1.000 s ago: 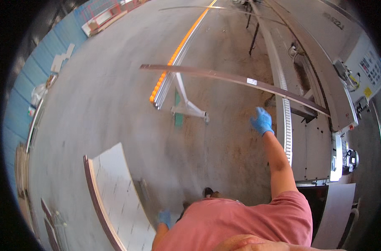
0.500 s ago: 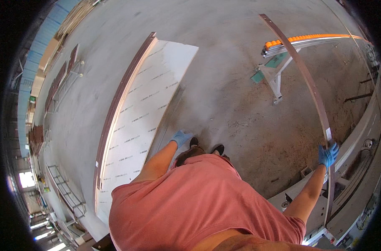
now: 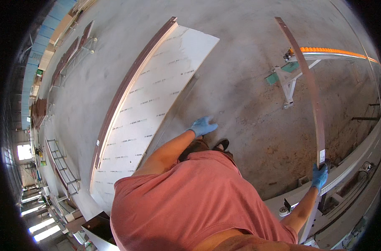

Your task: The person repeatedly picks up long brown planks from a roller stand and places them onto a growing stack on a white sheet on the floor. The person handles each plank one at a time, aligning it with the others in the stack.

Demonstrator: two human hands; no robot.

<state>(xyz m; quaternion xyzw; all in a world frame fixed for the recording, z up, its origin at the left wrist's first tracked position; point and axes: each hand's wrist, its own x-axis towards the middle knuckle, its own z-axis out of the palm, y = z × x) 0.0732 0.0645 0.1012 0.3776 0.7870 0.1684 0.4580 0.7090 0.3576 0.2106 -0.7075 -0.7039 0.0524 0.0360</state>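
A long, narrow dark-brown strip (image 3: pixel 311 88) with a white label near its lower part runs along my right side. My right hand (image 3: pixel 319 177), in a blue glove, is closed around it just below the label. My left hand (image 3: pixel 202 126), gloved in blue too, hangs in front of my body with its fingers stretched out and nothing in it. To the left of that hand lies a long white panel (image 3: pixel 153 94) covered in rows of small print. Another brown strip (image 3: pixel 134 79) with a pale inner edge borders the panel's left side.
At the right, a machine bed (image 3: pixel 345 154) with a pale rail curves past my right arm. An orange-topped roller conveyor (image 3: pixel 330 52) on a white-and-green stand (image 3: pixel 284 79) is ahead right. Metal racks (image 3: pixel 63 161) stand far left. Concrete floor (image 3: pixel 240 96) spreads ahead.
My right hand, still on the brown strip, has come down and slightly left, the strip shifting with it. My left hand has swung forward and right. The whole view has turned a little.
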